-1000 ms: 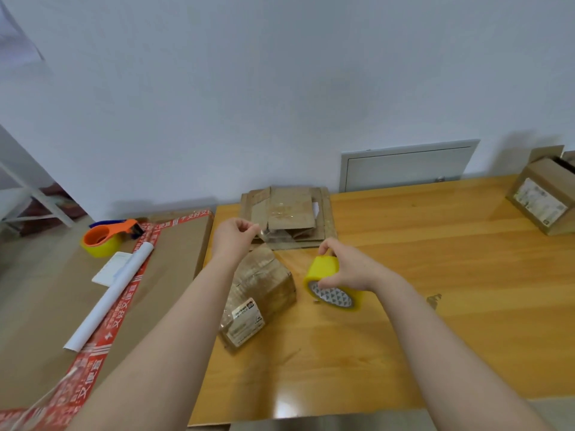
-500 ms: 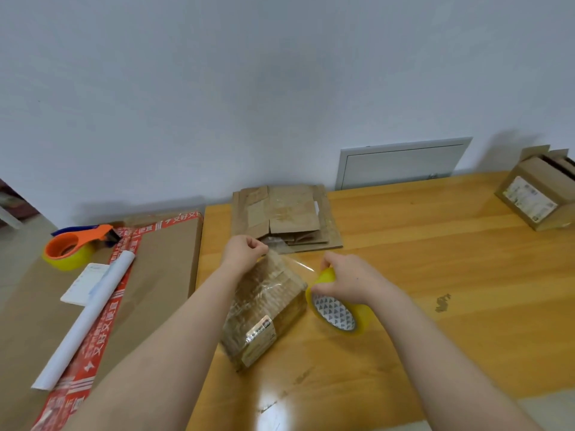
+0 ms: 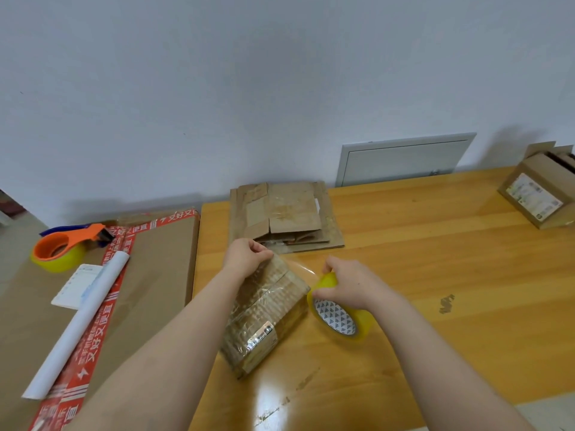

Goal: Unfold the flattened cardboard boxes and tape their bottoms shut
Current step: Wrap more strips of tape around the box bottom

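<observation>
Taping a small cardboard box (image 3: 267, 312) on the desk (image 3: 435, 259).
Left hand (image 3: 245, 256) fingers pinch the tape end at the box's far edge; right hand (image 3: 348, 284) fingers curl round the yellow tape roll (image 3: 340, 315).

Edge crops right box (image 3: 539, 194), box label (image 3: 263, 335) print unreadable

I have the box (image 3: 264, 315) on the near left of the table (image 3: 435, 275), my left hand (image 3: 245, 258) at its far end and the tape roll (image 3: 340, 315) just right of it, in my right hand (image 3: 348, 284). The flat stack (image 3: 286, 216) lies behind, and a second box (image 3: 538, 194) sits far right. Left of the table, a dispenser (image 3: 65, 247) and paper roll (image 3: 77, 328) lie on a carton (image 3: 155, 275)
</observation>
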